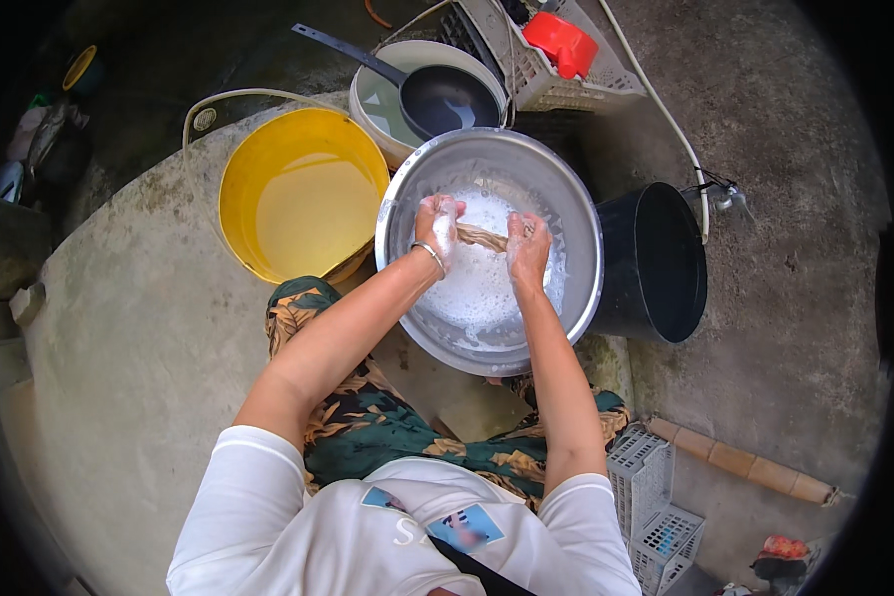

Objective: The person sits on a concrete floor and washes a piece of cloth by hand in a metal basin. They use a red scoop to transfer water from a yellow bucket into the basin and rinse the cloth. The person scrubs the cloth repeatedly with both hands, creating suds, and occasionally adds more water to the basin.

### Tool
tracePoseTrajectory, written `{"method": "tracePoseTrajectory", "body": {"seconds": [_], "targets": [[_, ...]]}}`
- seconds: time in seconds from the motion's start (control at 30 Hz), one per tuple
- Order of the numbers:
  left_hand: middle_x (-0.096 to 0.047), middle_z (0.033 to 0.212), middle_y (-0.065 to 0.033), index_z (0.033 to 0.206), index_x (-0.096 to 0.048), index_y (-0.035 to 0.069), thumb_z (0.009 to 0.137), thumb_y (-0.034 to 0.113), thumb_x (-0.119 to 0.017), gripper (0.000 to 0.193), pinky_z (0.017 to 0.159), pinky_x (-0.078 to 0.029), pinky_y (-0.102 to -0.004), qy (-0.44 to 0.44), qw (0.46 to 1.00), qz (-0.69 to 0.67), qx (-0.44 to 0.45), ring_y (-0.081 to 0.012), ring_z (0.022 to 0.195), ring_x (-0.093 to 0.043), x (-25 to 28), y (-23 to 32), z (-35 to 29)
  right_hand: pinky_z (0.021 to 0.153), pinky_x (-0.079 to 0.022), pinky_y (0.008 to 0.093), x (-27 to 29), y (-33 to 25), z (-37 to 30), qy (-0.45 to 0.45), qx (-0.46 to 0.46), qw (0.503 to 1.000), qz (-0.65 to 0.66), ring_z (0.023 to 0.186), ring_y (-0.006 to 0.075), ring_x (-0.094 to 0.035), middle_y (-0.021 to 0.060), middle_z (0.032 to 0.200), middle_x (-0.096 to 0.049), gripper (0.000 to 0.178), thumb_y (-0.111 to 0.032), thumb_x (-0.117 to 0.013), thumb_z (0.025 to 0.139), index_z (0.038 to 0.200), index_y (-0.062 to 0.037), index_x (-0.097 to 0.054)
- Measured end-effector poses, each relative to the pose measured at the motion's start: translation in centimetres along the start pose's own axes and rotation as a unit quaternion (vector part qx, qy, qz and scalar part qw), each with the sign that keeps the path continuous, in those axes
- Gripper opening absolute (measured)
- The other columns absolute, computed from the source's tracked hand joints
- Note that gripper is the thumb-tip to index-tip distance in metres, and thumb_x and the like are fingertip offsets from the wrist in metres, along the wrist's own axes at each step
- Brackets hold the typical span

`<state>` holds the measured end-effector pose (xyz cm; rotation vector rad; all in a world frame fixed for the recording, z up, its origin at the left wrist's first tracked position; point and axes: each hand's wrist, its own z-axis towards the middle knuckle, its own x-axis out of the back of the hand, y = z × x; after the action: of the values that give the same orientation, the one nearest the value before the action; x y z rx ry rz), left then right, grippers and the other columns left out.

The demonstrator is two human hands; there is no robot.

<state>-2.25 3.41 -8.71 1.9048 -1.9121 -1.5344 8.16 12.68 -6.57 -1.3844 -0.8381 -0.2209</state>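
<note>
Between my two hands a wrung brown cloth [482, 237] is stretched in a short twist. My left hand [436, 230], foamy and with a bangle at the wrist, is closed round one end. My right hand [528, 248], also wet with suds, grips the other end. Both are over a large grey metal basin [588, 199], where white suds [477, 293] float on the water. The cloth's ends are hidden inside my fingers.
Left of the basin stands a yellow bucket [230, 189] of water. Behind it, a white bucket [368, 109] carries a black frying pan [449, 99]. A black bucket [656, 263] is at the right. Farther back, a red scoop [563, 45] rests on a crate [536, 87]; a pale hose [656, 89] runs alongside.
</note>
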Motion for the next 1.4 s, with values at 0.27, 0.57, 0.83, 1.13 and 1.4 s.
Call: {"method": "tracePoseTrajectory", "body": {"seconds": [0.27,0.57,0.83,1.13,1.4], "targets": [[-0.047,0.111,-0.0069,0.117,-0.042,0.007,0.085,0.027,-0.053,0.039,0.09,-0.035,-0.0315,0.049,0.997,-0.041,0.053,-0.0162,0.104,-0.044,0.3,-1.2,1.5,0.101,-0.002,0.0579,-5.1,1.4,0.4,-0.153,-0.005,0.961,-0.229,0.13,0.0418,0.011,0.0235,0.141,0.011,0.078,-0.055,-0.045,0.081,0.14,-0.0179,-0.01],[-0.054,0.102,-0.0057,0.108,-0.053,0.005,0.081,0.026,-0.052,0.033,0.082,-0.037,-0.032,0.111,0.989,0.086,-0.033,-0.0168,0.095,-0.046,0.0,0.9,0.8,0.103,-0.016,0.0515,-2.6,2.0,-6.6,-0.393,0.297,0.757,-0.429,0.132,0.038,0.002,0.0164,0.144,0.01,0.05,-0.028,-0.052,0.083,0.123,0.0,-0.043],[-0.052,0.103,-0.0056,0.108,-0.052,0.003,0.082,0.027,-0.053,0.035,0.082,-0.037,-0.0298,0.128,0.989,0.066,-0.033,-0.015,0.095,-0.046,-0.4,0.8,0.5,0.101,-0.023,0.0507,1.8,7.8,0.2,-0.229,0.248,0.826,-0.452,0.131,0.0403,0.002,0.018,0.143,0.011,0.064,-0.029,-0.05,0.084,0.137,-0.0081,-0.02],[-0.048,0.115,-0.0078,0.117,-0.045,0.004,0.084,0.027,-0.052,0.04,0.09,-0.034,-0.0317,0.051,0.997,-0.047,-0.026,-0.0175,0.104,-0.044,0.5,0.4,1.1,0.102,-0.017,0.0536,-8.1,-1.1,-0.4,-0.211,0.289,0.857,-0.371,0.13,0.0414,-0.004,0.017,0.144,-0.002,0.077,-0.024,-0.053,0.079,0.139,-0.0097,-0.006],[-0.046,0.117,-0.0062,0.12,-0.043,0.006,0.081,0.029,-0.054,0.047,0.091,-0.033,-0.0326,0.064,0.995,0.069,-0.037,-0.0182,0.106,-0.043,0.9,0.0,1.1,0.093,-0.034,0.0474,-0.9,5.2,-5.3,-0.259,0.417,0.799,-0.347,0.119,0.0352,-0.034,0.0146,0.135,-0.03,0.026,-0.009,-0.048,0.077,0.098,-0.0015,-0.062]]}}
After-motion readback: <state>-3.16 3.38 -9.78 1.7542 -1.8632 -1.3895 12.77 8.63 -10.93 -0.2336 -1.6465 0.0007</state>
